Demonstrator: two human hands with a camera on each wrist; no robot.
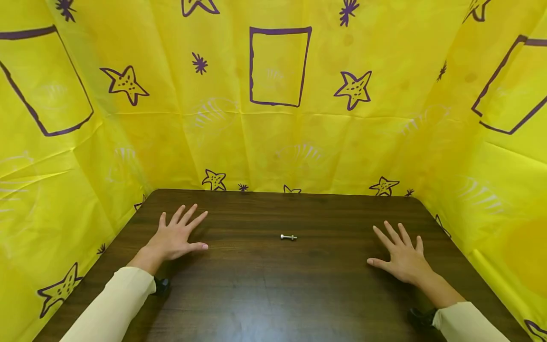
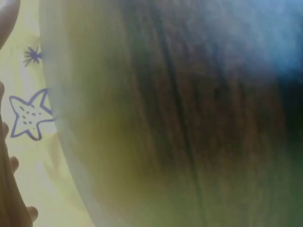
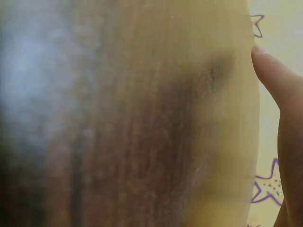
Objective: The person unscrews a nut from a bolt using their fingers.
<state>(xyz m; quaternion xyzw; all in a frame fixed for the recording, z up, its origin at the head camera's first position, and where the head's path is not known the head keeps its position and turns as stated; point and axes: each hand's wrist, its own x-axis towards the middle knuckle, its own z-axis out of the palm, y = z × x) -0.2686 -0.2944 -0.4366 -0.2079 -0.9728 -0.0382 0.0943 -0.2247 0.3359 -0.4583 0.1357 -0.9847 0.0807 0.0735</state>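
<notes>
A small silver bolt with a nut threaded on it [image 1: 288, 237] lies on the dark wooden table [image 1: 265, 285], its head toward the left. To its left, the left hand [image 1: 176, 237] is spread palm down at the table, fingers straight and apart, holding nothing. On the other side the right hand [image 1: 401, 256] is spread in the same way, also with nothing in it. Both hands are well apart from the bolt. The left wrist view has only parts of fingers [image 2: 10, 189] at its edge; the right wrist view catches the thumb [image 3: 272, 71].
Yellow sheeting [image 1: 273, 142] with purple stars and frames drawn on it surrounds the table at the back and both sides. Each wrist wears a dark strap device, such as the left one [image 1: 161, 286]. Light reflects off the table's near middle.
</notes>
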